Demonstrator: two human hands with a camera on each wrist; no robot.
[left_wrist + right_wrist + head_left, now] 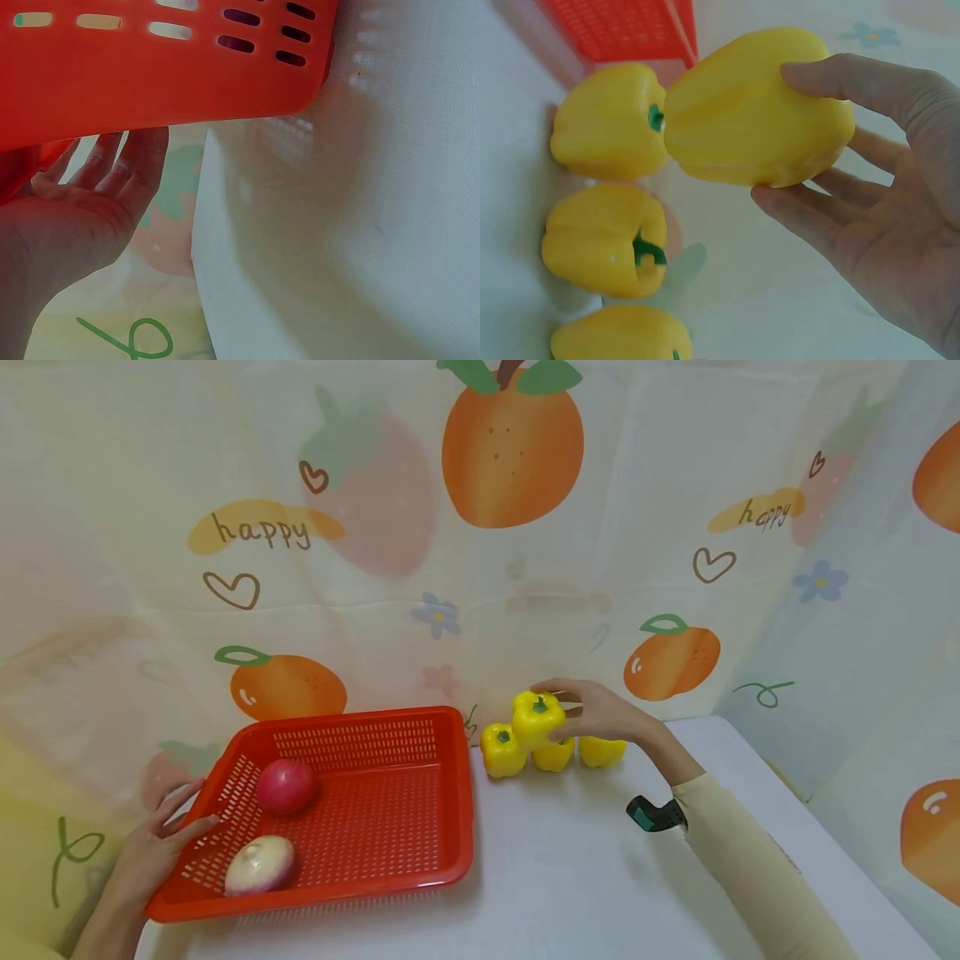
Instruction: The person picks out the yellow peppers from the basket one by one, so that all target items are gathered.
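In my right hand [596, 710] I hold a yellow bell pepper [537, 720], thumb on one side and fingers on the other. It is raised above three more yellow bell peppers, the left one [503, 752], the middle one [553, 755] and the right one [602, 752], lined up on the table; the right wrist view shows green stems on them. My left hand [153, 852] grips the left rim of a red plastic basket [463, 810], thumb over the edge and fingers beneath. Inside lie a round red item [286, 786] and a white, purple-tinged turnip-like vegetable [259, 865].
The white table [555, 877] extends in front of the peppers and to the right. Behind it hangs a fruit-printed cloth [525, 560], which also covers the sides. The basket takes up the table's left part, next to the leftmost pepper. A dark band [656, 814] sits at my right wrist.
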